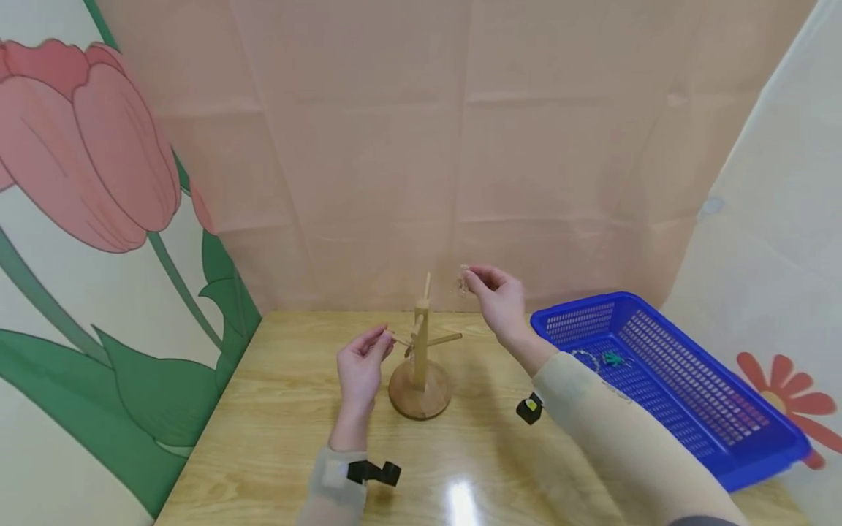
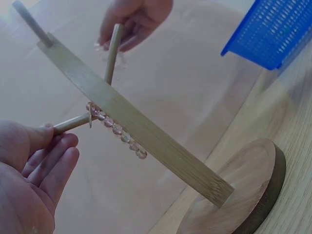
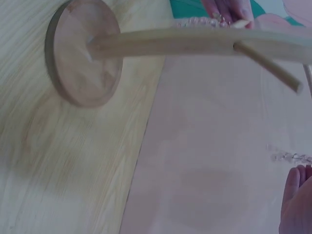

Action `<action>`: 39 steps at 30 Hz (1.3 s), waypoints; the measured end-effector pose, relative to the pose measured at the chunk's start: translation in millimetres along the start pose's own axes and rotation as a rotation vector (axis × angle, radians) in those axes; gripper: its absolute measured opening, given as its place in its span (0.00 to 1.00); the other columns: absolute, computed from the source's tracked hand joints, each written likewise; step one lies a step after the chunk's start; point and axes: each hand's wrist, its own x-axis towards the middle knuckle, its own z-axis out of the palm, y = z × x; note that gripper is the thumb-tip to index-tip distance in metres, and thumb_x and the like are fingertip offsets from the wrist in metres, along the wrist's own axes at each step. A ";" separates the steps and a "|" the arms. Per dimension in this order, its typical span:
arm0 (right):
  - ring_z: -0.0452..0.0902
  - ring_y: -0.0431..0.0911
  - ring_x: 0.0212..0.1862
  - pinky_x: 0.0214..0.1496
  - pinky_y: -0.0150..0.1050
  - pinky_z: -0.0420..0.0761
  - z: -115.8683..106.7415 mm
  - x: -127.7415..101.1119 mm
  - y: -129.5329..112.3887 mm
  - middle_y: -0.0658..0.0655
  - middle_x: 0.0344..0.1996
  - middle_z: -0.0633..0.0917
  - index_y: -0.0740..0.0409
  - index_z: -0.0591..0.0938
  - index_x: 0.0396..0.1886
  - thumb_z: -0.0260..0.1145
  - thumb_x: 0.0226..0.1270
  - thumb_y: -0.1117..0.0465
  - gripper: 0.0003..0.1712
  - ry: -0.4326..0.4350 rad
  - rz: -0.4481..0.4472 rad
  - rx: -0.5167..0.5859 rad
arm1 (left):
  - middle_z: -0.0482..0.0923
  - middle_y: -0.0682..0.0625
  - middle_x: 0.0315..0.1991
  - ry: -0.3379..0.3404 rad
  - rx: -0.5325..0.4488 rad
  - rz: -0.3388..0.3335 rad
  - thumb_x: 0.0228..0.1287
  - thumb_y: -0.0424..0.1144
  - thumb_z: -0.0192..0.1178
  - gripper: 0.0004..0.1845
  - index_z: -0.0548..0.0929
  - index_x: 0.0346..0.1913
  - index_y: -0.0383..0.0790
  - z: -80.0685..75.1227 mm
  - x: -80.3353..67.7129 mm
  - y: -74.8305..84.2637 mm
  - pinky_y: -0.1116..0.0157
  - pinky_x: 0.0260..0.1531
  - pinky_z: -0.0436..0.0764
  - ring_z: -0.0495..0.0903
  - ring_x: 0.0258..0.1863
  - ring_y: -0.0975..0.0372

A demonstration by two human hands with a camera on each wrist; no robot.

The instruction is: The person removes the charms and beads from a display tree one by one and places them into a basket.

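A wooden stand [image 1: 422, 351] with several pegs rises from a round base [image 1: 419, 405]. My left hand [image 1: 359, 369] pinches the tip of its left peg [image 2: 72, 125] between thumb and fingers. On that peg hangs a bracelet of pinkish clear beads [image 2: 117, 129], close against the post. To the right of the stand's top, my right hand [image 1: 503, 303] holds up a second clear-beaded bracelet [image 1: 463, 282] by the fingertips. It is apart from the stand, and part of it is hidden by the fingers in the right wrist view.
At the right of the table [image 1: 283, 409] stands a blue plastic basket [image 1: 717, 380]. Inside lie a pale beaded bracelet [image 1: 585, 357] and a small green item [image 1: 613, 359]. A pink cloth [image 1: 368, 183] hangs behind the table. Another peg [image 1: 445, 339] sticks out right.
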 end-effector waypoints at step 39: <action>0.89 0.40 0.47 0.50 0.25 0.87 -158.1 -12.3 36.7 0.61 0.55 0.89 0.65 0.84 0.65 0.69 0.79 0.45 0.30 -0.045 0.092 -0.298 | 0.90 0.35 0.41 0.004 -0.007 0.013 0.69 0.24 0.70 0.13 0.86 0.53 0.20 -1.0 4.3 -1.1 0.62 0.47 0.92 0.91 0.38 0.61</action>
